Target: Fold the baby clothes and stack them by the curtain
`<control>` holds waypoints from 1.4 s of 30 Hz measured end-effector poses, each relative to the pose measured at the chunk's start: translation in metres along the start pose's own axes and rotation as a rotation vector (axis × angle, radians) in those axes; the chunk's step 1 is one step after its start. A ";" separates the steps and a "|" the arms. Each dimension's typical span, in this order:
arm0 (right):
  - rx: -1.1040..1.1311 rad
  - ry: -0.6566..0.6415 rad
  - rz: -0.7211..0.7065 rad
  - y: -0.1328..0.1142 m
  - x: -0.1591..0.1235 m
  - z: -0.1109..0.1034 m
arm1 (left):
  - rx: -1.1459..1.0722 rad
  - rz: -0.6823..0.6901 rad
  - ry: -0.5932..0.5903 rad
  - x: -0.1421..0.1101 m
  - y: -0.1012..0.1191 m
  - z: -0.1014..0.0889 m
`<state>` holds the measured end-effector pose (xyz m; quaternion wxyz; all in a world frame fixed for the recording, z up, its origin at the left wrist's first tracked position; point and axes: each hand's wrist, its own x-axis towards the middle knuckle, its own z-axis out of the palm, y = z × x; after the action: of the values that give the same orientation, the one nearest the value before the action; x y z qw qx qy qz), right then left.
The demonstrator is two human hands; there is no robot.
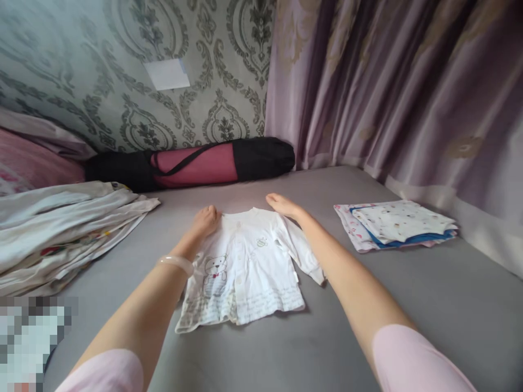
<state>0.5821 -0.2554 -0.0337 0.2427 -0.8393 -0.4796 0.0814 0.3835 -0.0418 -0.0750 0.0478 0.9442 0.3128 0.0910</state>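
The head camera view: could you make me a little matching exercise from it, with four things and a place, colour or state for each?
Things:
1. Shirt
2. Folded clothes
3. Long bag
4. Bracelet

Descriptions:
A. Stacked near the curtain
B. Around the left arm
C. Laid out flat
D. Dark pink and black

Right pairs: 1-C, 2-A, 3-D, 4-B
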 end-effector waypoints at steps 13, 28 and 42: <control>0.230 -0.510 0.630 0.049 -0.123 -0.062 | -0.258 0.339 0.057 -0.012 0.114 0.015; 0.580 -0.155 0.301 0.074 -0.137 -0.076 | -0.349 0.424 0.130 -0.032 0.148 0.052; 0.402 -0.099 0.552 0.112 -0.145 -0.073 | -0.042 0.404 -0.001 -0.047 0.163 0.033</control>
<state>0.6188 -0.4490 -0.0385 0.3484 -0.8678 -0.2201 0.2776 0.4478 -0.2017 -0.0905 0.0484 0.9867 0.1148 0.1048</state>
